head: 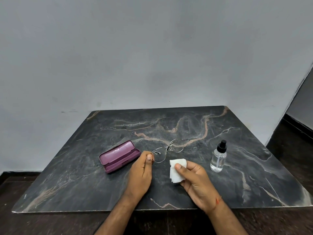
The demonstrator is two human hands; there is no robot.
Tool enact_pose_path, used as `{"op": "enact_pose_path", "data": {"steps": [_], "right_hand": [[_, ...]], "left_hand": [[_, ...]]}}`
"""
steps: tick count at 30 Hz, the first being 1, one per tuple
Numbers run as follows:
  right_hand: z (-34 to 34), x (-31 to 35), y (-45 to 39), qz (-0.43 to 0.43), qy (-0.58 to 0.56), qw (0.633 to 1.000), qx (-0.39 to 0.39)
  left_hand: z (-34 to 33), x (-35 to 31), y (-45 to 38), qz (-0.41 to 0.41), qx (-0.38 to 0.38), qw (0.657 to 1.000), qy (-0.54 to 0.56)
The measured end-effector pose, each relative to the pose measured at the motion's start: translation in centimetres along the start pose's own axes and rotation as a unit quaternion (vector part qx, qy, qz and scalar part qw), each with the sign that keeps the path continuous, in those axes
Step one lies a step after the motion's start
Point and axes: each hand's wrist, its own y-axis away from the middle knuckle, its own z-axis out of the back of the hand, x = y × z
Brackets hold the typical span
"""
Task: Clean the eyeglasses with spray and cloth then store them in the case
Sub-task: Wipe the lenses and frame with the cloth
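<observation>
Two hands work over a dark marbled worktop [169, 119], seen from the head view. Left hand [141, 168], just left of frame centre, pinches the near end of the thin-rimmed eyeglasses [166, 150] between thumb and fingers, at the outer edge of the nearer lens; whether the frame is lifted or rests on the worktop cannot be told. Right hand [194, 178], lower centre-right, holds a folded white cloth [177, 170], thumb pressed on top, fingers curled beneath; the cloth lies just beside the nearer lens, not touching it. Purple hard case [118, 156], centre-left, stands open with its lid raised and its tray empty, close to the left hand. Clear spray bottle [218, 158] with black pump head, right of centre, stands upright and apart from both hands. A red thread circles the right wrist.

Judged stage: wiping about to begin. Risks: the single-point pinch on a slender wire frame could let it twist or bend under cloth pressure; fingertips near the lens may smear it; a sweep of the right hand might topple the bottle; a dry cloth could drag grit across the lens.
</observation>
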Motion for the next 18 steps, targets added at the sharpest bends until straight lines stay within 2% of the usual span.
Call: {"op": "enact_pose_path", "data": {"steps": [5,10,14,18], "right_hand": [[3.2,2.4,2.1,0.041,0.070,0.997,-0.020],[5.7,2.5,2.8,0.059,0.067,0.994,-0.058],[5.8,2.2,2.8,0.051,0.018,0.995,-0.086],[6.0,2.4,2.4,0.054,0.026,0.996,-0.070]], "left_hand": [[-0.1,0.0,0.2,-0.003,0.027,0.998,-0.056],[0.0,-0.3,0.4,-0.001,0.058,0.996,-0.062],[0.2,-0.6,0.6,0.002,0.092,0.991,-0.098],[0.6,-0.9,1.2,-0.014,0.125,0.978,-0.167]]}}
